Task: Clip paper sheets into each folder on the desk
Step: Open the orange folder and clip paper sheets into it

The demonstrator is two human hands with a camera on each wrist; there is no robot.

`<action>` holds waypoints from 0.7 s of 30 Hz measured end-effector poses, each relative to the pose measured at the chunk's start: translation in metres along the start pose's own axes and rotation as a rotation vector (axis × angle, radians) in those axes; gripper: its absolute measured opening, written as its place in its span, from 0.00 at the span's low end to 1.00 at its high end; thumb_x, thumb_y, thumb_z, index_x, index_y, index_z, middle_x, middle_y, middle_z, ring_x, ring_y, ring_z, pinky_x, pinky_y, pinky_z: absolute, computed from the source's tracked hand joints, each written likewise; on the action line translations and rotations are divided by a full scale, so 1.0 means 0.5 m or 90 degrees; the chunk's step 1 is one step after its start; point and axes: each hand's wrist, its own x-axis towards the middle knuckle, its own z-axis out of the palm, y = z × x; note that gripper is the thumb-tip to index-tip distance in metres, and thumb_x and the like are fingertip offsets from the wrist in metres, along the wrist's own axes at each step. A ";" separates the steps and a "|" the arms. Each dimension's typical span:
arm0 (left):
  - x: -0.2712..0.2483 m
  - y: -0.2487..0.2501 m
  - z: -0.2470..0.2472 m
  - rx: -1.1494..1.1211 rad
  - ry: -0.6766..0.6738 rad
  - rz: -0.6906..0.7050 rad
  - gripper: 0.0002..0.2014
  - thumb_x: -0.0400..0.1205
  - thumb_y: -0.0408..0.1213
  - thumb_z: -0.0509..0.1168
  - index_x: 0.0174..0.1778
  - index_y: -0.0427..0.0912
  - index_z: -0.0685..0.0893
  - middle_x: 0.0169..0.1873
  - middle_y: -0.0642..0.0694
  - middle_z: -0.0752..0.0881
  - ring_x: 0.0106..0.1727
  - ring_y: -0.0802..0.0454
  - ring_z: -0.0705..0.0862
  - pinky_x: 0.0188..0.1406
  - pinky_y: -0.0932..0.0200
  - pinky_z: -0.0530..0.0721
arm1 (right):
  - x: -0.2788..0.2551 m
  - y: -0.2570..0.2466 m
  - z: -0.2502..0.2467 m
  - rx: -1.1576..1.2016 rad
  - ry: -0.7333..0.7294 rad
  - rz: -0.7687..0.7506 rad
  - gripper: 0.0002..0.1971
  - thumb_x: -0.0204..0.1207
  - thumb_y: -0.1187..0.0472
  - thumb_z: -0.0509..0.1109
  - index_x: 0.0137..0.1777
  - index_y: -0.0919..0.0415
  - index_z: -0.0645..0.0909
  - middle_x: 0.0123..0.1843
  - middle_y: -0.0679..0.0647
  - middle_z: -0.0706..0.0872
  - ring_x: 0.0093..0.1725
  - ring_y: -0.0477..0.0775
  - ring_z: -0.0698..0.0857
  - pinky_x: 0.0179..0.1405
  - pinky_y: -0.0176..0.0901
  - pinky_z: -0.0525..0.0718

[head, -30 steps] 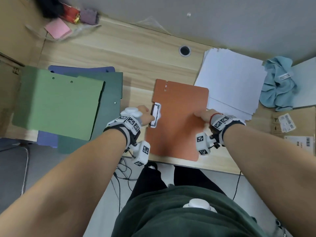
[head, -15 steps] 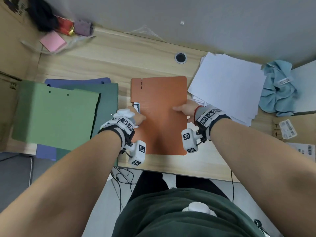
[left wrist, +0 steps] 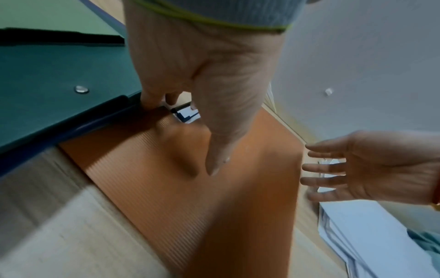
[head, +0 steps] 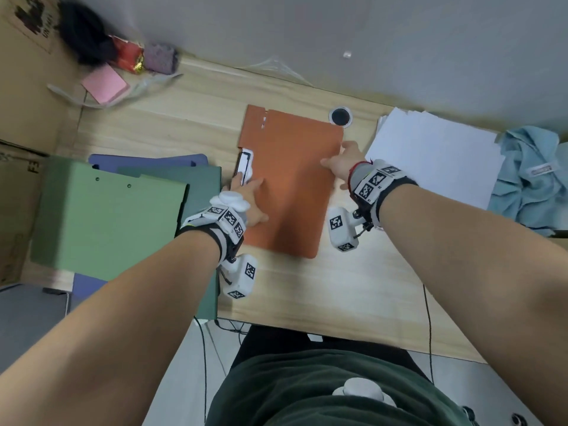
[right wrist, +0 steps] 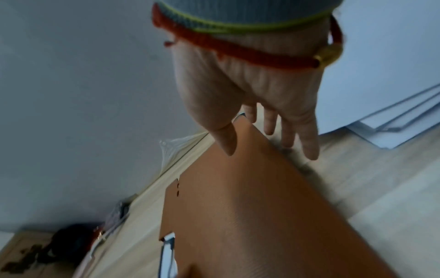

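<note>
We are holding the orange folder (head: 289, 182) flat on the desk (head: 353, 284), closed, so it is sitting square in front of us. Our left hand (head: 250, 198) is lying on the folder's left edge: thumb stretched across the cover, fingers curled down at the white clip (head: 245, 166) that is sticking out from that edge. From the left wrist view the fingertips are resting at the clip, but we cannot tell whether they are actually pinching it. We judge this hand is pinning the spine side so the cover can swing.

Our right hand (head: 344, 162) is waiting spread at the opposite long edge, thumb over the cover, fingers (right wrist: 307, 143) straight and reaching down past the rim toward the desk, seemingly to get under the cover and lift it. Just beyond that hand lies the stack of white paper sheets (head: 436, 155), close for the next reach. Beyond our left hand, the green folders (head: 107, 216) are lying stacked.
</note>
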 end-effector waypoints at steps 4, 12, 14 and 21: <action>-0.004 0.040 0.006 -0.019 0.092 -0.116 0.62 0.64 0.54 0.83 0.83 0.64 0.45 0.83 0.43 0.50 0.76 0.39 0.69 0.67 0.42 0.76 | 0.023 0.026 0.018 0.039 -0.030 0.092 0.29 0.72 0.56 0.79 0.70 0.65 0.75 0.62 0.58 0.83 0.59 0.60 0.85 0.47 0.52 0.91; 0.037 0.035 -0.069 -0.059 0.034 -0.219 0.61 0.60 0.75 0.72 0.77 0.34 0.61 0.57 0.37 0.83 0.53 0.39 0.86 0.47 0.47 0.84 | 0.057 0.050 0.015 0.078 -0.065 0.129 0.28 0.68 0.47 0.80 0.63 0.62 0.80 0.58 0.56 0.87 0.47 0.56 0.85 0.37 0.46 0.84; 0.043 0.039 -0.082 -0.057 0.011 -0.202 0.55 0.62 0.77 0.69 0.69 0.34 0.69 0.44 0.40 0.84 0.42 0.44 0.85 0.41 0.51 0.85 | 0.070 0.056 0.021 0.095 -0.067 0.114 0.27 0.73 0.50 0.77 0.68 0.62 0.78 0.63 0.57 0.87 0.59 0.59 0.86 0.61 0.55 0.85; 0.055 0.045 -0.097 -0.118 0.101 -0.161 0.50 0.65 0.72 0.71 0.76 0.44 0.66 0.66 0.40 0.76 0.64 0.39 0.80 0.47 0.49 0.75 | 0.103 0.022 0.020 0.197 -0.001 -0.018 0.22 0.76 0.54 0.71 0.70 0.57 0.76 0.61 0.54 0.87 0.59 0.59 0.87 0.65 0.61 0.84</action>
